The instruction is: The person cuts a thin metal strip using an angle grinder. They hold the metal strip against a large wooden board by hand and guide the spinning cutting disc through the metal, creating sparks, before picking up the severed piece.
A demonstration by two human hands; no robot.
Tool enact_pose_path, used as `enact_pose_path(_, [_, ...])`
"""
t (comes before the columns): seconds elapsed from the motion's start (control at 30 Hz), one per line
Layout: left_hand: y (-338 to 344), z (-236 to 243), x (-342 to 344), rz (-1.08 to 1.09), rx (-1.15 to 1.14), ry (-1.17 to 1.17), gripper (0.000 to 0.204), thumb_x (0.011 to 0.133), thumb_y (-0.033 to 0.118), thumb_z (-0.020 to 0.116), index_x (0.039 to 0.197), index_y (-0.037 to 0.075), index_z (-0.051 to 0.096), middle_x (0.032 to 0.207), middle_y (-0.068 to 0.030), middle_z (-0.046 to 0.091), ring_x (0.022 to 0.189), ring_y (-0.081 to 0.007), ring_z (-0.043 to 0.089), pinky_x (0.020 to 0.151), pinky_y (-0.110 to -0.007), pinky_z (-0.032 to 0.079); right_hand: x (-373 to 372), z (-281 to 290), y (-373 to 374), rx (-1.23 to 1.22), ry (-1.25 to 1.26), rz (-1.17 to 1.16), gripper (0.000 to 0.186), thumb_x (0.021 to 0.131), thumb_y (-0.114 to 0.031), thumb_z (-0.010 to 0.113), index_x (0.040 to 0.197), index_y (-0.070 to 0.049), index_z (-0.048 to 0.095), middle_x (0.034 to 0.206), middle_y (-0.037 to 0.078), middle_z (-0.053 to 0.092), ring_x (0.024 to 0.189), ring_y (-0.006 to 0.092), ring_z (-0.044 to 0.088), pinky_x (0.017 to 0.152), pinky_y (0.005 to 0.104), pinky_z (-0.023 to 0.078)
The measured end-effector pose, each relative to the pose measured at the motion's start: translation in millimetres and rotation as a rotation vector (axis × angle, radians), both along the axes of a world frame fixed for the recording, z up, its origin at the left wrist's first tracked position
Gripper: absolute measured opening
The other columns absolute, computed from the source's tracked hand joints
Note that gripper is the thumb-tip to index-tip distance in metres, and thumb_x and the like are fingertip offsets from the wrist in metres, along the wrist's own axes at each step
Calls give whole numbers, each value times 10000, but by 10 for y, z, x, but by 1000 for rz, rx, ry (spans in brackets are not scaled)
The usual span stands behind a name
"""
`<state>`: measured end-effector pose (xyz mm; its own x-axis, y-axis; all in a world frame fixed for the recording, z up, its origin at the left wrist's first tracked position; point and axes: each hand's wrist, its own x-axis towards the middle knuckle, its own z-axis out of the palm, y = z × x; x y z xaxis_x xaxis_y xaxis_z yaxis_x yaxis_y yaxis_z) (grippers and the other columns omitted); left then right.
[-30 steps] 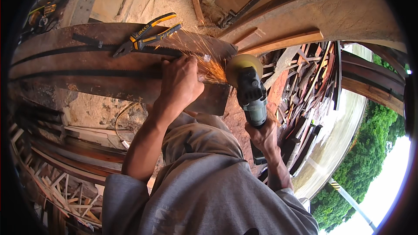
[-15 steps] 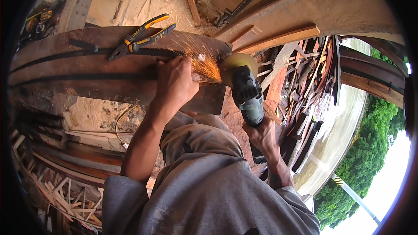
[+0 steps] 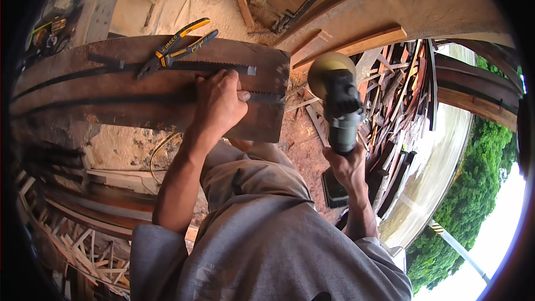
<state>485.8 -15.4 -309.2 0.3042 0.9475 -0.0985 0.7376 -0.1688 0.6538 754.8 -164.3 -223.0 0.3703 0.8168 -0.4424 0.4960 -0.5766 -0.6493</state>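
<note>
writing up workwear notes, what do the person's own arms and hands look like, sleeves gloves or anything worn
Both the left hand and the right hand are bare, with no gloves. No watch or wristband shows. The forearms are uncovered; the left sleeve and right sleeve are short, loose and plain grey.

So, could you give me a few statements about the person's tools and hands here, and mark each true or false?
1. The right fingers hold a grinder. True.
2. Sparks are flying from the grinder's disc. False: no sparks show around the disc.
3. The pliers have yellow-and-black handles. True.
4. The pliers lie on the ground. False: they lie on the brown board.
5. The left fingers rest over the lower toothed strip. True.
</note>
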Motion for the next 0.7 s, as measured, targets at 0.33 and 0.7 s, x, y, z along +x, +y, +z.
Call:
enact_pose_path(0.33, [5, 21, -96, -123, 26, -22, 208, 865, 152, 799, 861, 60, 613, 863, -76, 667, 805, -319, 657, 874, -473, 447, -379, 358, -768, -328, 111, -65, 355, 820, -243, 783, 916, 86, 692, 742, 216, 697, 717, 249, 703, 684, 445, 541])
enact_pose_path(0.7, [57, 88, -84, -173, -92, -34, 208, 868, 212, 797, 882, 65, 650, 888, -84, 682, 869, -311, 664, 910, -487, 441, -699, 602, -471, -530, 164, -174, 403, 817, -256, 781, 995, 96, 699, 808, 282, 716, 797, 339, 748, 731, 461, 554])
